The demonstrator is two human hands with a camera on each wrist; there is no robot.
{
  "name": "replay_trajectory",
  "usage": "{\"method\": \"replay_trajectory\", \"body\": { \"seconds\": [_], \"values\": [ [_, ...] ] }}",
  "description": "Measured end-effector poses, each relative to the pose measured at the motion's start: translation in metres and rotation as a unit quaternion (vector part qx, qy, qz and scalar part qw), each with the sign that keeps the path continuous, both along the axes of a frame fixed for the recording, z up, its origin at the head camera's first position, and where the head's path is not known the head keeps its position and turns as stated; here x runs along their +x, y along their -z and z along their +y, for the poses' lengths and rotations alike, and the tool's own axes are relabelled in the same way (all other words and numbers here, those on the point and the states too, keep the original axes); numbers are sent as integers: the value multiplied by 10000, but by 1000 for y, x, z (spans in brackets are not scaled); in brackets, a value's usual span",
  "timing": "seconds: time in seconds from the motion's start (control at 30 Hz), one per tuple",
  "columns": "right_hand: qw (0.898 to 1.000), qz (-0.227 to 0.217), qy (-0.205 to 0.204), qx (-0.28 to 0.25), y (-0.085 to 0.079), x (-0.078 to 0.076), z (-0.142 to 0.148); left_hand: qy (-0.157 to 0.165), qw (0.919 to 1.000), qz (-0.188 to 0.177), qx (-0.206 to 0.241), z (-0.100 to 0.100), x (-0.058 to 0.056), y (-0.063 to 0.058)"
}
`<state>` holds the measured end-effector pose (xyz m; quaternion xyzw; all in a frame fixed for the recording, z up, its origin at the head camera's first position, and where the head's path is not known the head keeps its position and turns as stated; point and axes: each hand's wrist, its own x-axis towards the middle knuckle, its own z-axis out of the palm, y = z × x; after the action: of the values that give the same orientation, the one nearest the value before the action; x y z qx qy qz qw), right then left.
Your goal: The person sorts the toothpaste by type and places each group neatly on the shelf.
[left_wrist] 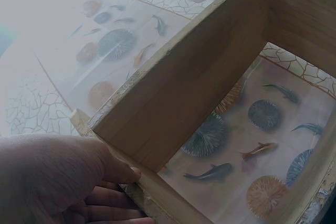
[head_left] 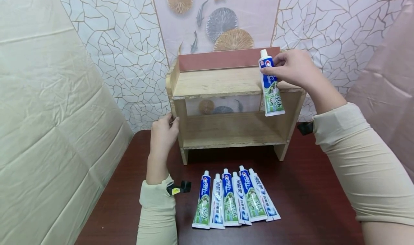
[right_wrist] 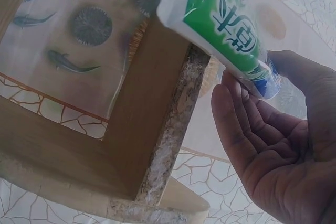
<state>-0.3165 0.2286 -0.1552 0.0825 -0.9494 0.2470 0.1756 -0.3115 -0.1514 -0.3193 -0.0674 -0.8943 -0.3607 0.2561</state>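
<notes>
In my right hand (head_left: 292, 68) I pinch a blue, white and green toothpaste tube (head_left: 273, 97) near its cap end. The tube hangs cap up in front of the right part of the shelf's upper board. From the right wrist view, the fingers curl behind the tube (right_wrist: 226, 30), its flat end toward the camera. My left hand (head_left: 163, 132) grips the left side panel of the small wooden shelf (head_left: 226, 83). The left wrist view shows the thumb lying on the panel's front edge and the fingers on its outer side, beside the lower opening (left_wrist: 173, 145).
Several toothpaste tubes (head_left: 230, 205), blue-green and white ones, lie in a row on the dark red table (head_left: 307, 202) before the shelf, caps pointing toward it. A reddish strip (head_left: 226, 60) runs along the shelf's back. Patterned cloth (head_left: 116, 51) hangs behind, with plain cloth at both sides.
</notes>
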Motion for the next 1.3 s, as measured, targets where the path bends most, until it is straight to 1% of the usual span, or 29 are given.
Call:
{"method": "replay_trajectory", "body": {
  "seconds": [0.1, 0.4, 0.73, 0.93, 1.3],
  "values": [
    [10000, -80, -13, -8, -1, 0, 1, 6, 10000, 36, -18, 0, 0, 0],
    [9998, -101, -119, 76, -7, 0, -1, -45, 10000, -2, 0, 1, 0, 1],
    [9997, -214, -32, 85, -9, -4, 0, -4, 10000, 36, -16, 0, 0, 1],
    [9996, -251, -40, 116, -10, -4, 0, -10, 10000, 56, -22, 1, -1, 0],
    [9993, -331, -107, 145, -17, -7, -6, 18, 10000, 65, -21, -1, -2, 1]
  ]
}}
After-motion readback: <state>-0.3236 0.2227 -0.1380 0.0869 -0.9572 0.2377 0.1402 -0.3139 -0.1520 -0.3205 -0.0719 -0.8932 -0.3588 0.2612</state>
